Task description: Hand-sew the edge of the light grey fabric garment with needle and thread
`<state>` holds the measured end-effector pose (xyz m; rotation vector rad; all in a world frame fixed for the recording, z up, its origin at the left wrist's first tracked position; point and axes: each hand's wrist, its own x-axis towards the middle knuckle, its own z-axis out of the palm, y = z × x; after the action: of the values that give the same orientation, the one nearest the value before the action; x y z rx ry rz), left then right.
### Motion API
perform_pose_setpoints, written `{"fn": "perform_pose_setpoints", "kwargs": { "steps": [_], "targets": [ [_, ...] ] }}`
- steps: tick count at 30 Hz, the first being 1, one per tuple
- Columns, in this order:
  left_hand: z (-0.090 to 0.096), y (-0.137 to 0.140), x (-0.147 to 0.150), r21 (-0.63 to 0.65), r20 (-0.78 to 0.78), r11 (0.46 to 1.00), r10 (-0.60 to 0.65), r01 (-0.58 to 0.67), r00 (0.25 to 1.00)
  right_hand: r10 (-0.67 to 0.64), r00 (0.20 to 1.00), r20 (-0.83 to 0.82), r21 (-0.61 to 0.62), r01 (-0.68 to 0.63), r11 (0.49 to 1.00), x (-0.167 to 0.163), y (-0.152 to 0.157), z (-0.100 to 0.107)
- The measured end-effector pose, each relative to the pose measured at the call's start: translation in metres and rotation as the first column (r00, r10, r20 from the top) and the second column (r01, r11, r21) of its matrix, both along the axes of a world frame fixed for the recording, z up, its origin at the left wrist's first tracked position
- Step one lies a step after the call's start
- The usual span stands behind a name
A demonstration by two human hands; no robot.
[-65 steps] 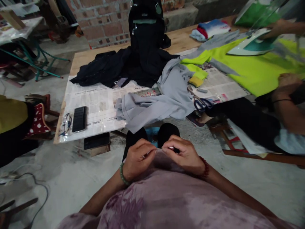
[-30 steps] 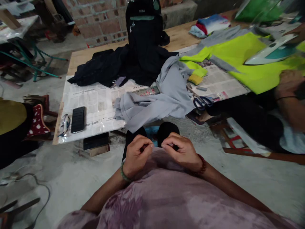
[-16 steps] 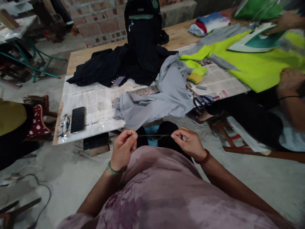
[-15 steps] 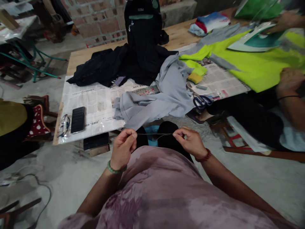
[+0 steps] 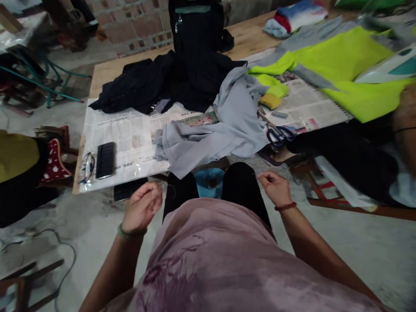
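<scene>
My left hand [image 5: 143,209] is curled closed over the left side of my lap, below the table edge. My right hand [image 5: 274,188] is pinched shut beside my right knee, with a tiny bright speck at its fingertips. Any thread between the hands is too fine to see now. A crumpled light grey garment [image 5: 208,141] hangs over the table edge in front of me, apart from both hands. Dark blue-handled scissors [image 5: 279,135] lie to its right. Between my knees shows a blue plastic stool or basin [image 5: 209,180], partly covered by my shirt.
A phone [image 5: 105,160] and glasses [image 5: 87,168] lie on the newspaper-covered table [image 5: 130,130]. Dark clothing [image 5: 139,86] and a black backpack [image 5: 196,34] are behind. At right, a person's hand [image 5: 406,104] is near an iron [image 5: 393,67] on a neon-yellow garment [image 5: 344,56].
My hands have moved apart, left hand leftward and right hand rightward. The thread stretched between them earlier no longer shows. The iron appears farther right, and the view has shifted slightly.
</scene>
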<state>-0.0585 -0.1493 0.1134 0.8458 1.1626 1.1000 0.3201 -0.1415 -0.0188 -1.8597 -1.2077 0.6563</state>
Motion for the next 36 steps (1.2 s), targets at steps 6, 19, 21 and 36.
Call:
{"fn": "perform_pose_setpoints", "kwargs": {
  "steps": [6,19,21,36],
  "targets": [
    [-0.096,-0.08,-0.099,-0.403,-0.452,0.912,-0.122,-0.081,0.884,0.166,0.986,0.019,0.089,-0.167,0.982,-0.038,0.011,0.015],
    [-0.191,-0.075,-0.094,-0.55,-0.833,0.822,-0.552,0.15,-0.026,0.333,0.928,0.166,0.238,-0.366,0.9,-0.085,0.014,0.035],
    [-0.174,-0.067,-0.089,-0.474,-0.875,0.858,-0.485,0.198,0.005,0.362,0.915,0.179,0.2,-0.394,0.897,-0.088,0.013,0.038],
    [-0.091,0.044,-0.001,0.406,-0.798,0.907,0.293,0.11,0.527,0.038,0.878,-0.477,0.138,0.032,0.99,-0.069,0.022,0.045]
  ]
}}
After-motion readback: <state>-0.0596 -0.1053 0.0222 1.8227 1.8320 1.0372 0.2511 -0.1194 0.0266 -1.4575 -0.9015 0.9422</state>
